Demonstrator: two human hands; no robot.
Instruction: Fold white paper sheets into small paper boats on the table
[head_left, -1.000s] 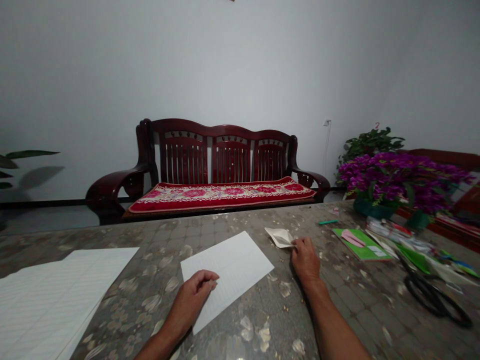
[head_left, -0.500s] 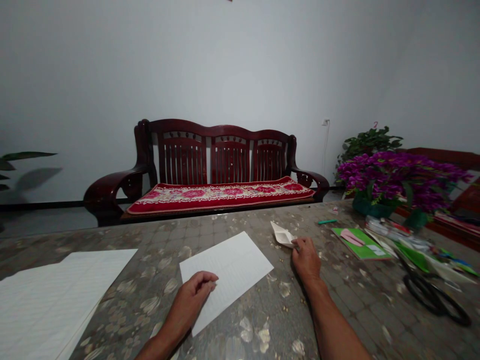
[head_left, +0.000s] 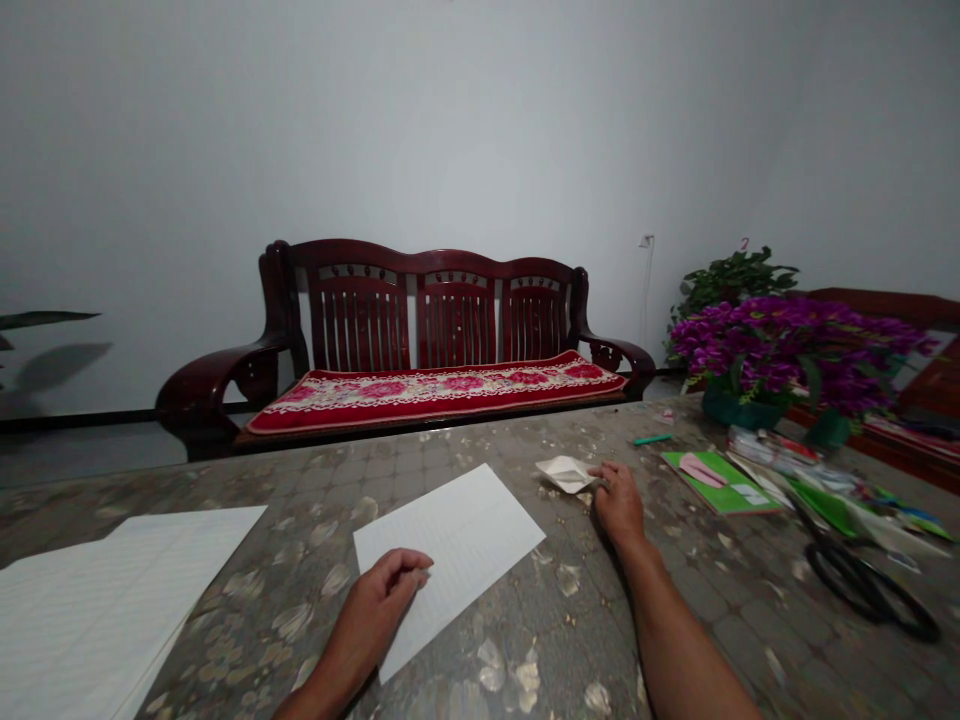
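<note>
A white sheet of paper [head_left: 465,550] lies at an angle on the patterned tabletop [head_left: 300,590]. My left hand [head_left: 390,595] rests over its left edge, thumb and fingers drawn together; whether anything is between them is too small to tell. Right of the sheet, a small folded paper piece [head_left: 566,474] sits on the table. My right hand [head_left: 619,500] touches its right corner, the fingertips at the paper with the fingers partly bent.
Large white sheets [head_left: 90,600] lie at the left. To the right are a green pen [head_left: 652,440], a green booklet [head_left: 716,488], black-handled scissors [head_left: 862,590] and purple flowers [head_left: 795,345]. A red wooden bench [head_left: 450,310] stands behind the table.
The folded paper has come down from a tilted pose to lie flatter on the table. My right hand has loosened around its corner. My left hand is nearly unchanged.
</note>
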